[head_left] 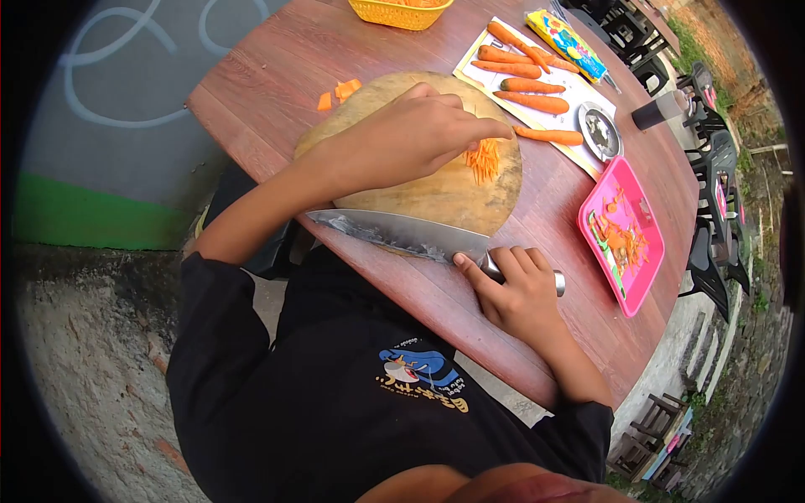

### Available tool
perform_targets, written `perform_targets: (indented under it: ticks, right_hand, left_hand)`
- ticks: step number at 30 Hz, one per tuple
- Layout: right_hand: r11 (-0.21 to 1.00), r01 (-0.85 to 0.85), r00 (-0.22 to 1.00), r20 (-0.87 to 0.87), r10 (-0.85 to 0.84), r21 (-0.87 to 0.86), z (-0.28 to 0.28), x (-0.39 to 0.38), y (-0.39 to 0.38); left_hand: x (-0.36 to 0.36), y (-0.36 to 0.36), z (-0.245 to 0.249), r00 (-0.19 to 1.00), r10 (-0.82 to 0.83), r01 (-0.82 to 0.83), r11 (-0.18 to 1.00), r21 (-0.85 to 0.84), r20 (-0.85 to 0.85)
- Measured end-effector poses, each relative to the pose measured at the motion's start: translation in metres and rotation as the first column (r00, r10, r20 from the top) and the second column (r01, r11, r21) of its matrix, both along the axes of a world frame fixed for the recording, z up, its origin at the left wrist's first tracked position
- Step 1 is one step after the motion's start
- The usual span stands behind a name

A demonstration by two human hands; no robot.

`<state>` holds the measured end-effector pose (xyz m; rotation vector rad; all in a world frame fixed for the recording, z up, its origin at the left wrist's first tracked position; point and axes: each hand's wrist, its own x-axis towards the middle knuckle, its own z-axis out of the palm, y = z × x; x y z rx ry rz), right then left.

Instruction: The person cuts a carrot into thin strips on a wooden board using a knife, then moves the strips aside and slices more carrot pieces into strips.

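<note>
A round wooden cutting board [394,194] lies on the table. Over its upper part is my left hand [423,132], its fingers curled; whatever they may hold is hidden. Thin carrot shreds [483,161] sit on the board just below its fingertips. My right hand [520,289] grips the handle of a large knife [402,235], at the table's front edge. The wide blade points left and lies flat across the near rim of the board, with wet residue on it. A few orange carrot pieces [345,90] are beyond the board's upper left edge.
Several whole carrots [532,103] lie on white paper [470,71] behind the board, near a metal dish [599,132] and a yellow-blue packet [566,44]. A pink tray [652,272] with carrot scraps is at right, a yellow basket [401,15] at the top, a dark cup [658,111] farther right.
</note>
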<state>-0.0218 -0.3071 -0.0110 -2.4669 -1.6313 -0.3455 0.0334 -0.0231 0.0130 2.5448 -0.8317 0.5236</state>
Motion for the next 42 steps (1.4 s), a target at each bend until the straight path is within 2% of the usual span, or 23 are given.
perform_targets:
  ticks: [3, 5, 9, 11, 12, 13, 14, 18, 20, 21, 23, 24, 26, 29, 33, 36, 38, 39, 40, 41, 42]
  right_hand:
    - [1.0, -0.014, 1.0, -0.006, 0.014, -0.003, 0.0, 0.002, 0.001]
    - [1.0, -0.024, 1.0, -0.005, 0.024, -0.007, 0.0, 0.002, 0.0]
    - [1.0, -0.027, 1.0, 0.006, 0.027, 0.009, -0.001, 0.002, 0.001]
    - [0.999, -0.031, 0.999, 0.013, 0.031, 0.008, -0.001, 0.003, 0.001]
    - [0.999, -0.031, 0.999, 0.012, 0.03, 0.013, -0.002, 0.003, 0.001]
    - [0.999, -0.028, 1.0, 0.011, 0.028, 0.018, -0.002, 0.003, 0.001]
    - [0.999, -0.029, 1.0, 0.01, 0.029, 0.018, -0.002, 0.003, 0.001]
    - [1.0, -0.027, 1.0, 0.005, 0.027, 0.014, -0.002, 0.003, 0.002]
    - [1.0, -0.013, 1.0, 0.004, 0.013, 0.015, -0.002, 0.003, 0.002]
    - [1.0, -0.015, 1.0, -0.001, 0.015, 0.005, -0.002, 0.002, 0.002]
    - [1.0, -0.003, 1.0, 0.001, 0.003, -0.018, 0.0, 0.002, 0.001]
    - [1.0, -0.002, 1.0, -0.012, 0.001, -0.031, 0.002, 0.001, 0.001]
    - [0.999, 0.014, 1.0, -0.024, -0.015, -0.047, 0.002, 0.001, 0.0]
    - [1.0, 0.001, 1.0, -0.028, -0.001, -0.024, -0.002, 0.002, -0.003]
    - [1.0, -0.014, 1.0, -0.016, 0.014, -0.028, -0.003, 0.002, -0.003]
    - [0.999, -0.01, 1.0, -0.021, 0.009, -0.035, -0.002, 0.002, -0.004]
    - [0.999, -0.023, 0.999, -0.03, 0.022, -0.035, -0.001, 0.001, -0.002]
    - [1.0, -0.014, 1.0, -0.023, 0.014, -0.017, -0.001, 0.001, -0.001]
    - [1.0, -0.006, 1.0, -0.015, 0.006, 0.002, -0.001, 0.001, 0.0]
    - [1.0, -0.02, 1.0, -0.013, 0.02, 0.01, -0.001, 0.001, 0.001]
    - [1.0, -0.015, 1.0, -0.011, 0.015, 0.009, -0.001, 0.001, 0.001]
  left_hand:
    - [0.0, 0.004, 0.001, 0.998, -0.055, 0.056, 0.997, 0.044, -0.01]
    - [-0.002, 0.006, 0.0, 0.994, -0.029, 0.03, 0.999, -0.013, 0.109]
    - [0.002, 0.018, -0.003, 0.999, -0.011, 0.013, 1.0, -0.029, 0.052]
    - [0.006, 0.026, -0.004, 0.986, 0.013, -0.007, 0.999, -0.038, 0.165]
    - [0.008, 0.032, -0.002, 0.986, 0.018, -0.012, 0.999, -0.036, 0.166]
    - [0.01, 0.039, 0.001, 0.994, -0.088, 0.072, 0.973, -0.218, -0.066]
    - [0.01, 0.045, 0.005, 0.935, -0.232, 0.107, 0.907, -0.407, -0.27]
    - [0.004, 0.051, 0.014, 0.913, -0.243, 0.051, 0.865, -0.499, -0.327]
    - [0.006, 0.043, 0.013, 0.953, -0.134, -0.002, 0.895, -0.447, -0.272]
    - [0.01, 0.037, 0.01, 0.95, -0.151, 0.012, 0.892, -0.453, -0.272]
    - [0.019, 0.026, 0.002, 0.989, -0.081, 0.042, 0.955, -0.293, -0.12]
    - [0.021, 0.021, 0.001, 0.989, -0.094, 0.055, 0.952, -0.302, -0.115]
    - [0.022, 0.012, 0.001, 0.996, -0.082, 0.072, 0.982, -0.175, -0.048]
    - [0.023, 0.01, 0.004, 0.991, -0.062, 0.043, 0.987, -0.155, -0.121]
    - [0.023, 0.028, 0.002, 0.994, -0.021, 0.003, 0.986, -0.169, -0.104]
    - [0.022, 0.056, -0.001, 0.993, 0.072, -0.082, 0.991, -0.103, -0.096]
    - [0.023, 0.08, -0.003, 0.955, 0.266, -0.274, 0.961, 0.045, 0.135]
    - [0.022, 0.089, 0.0, 0.95, 0.281, -0.29, 0.955, 0.056, 0.134]
    - [0.021, 0.098, 0.005, 0.907, 0.363, -0.375, 0.927, -0.018, -0.215]
    - [0.019, 0.105, 0.01, 0.756, 0.371, -0.476, 0.877, -0.064, -0.539]
    - [0.017, 0.111, 0.007, 0.753, 0.382, -0.485, 0.873, -0.059, -0.535]
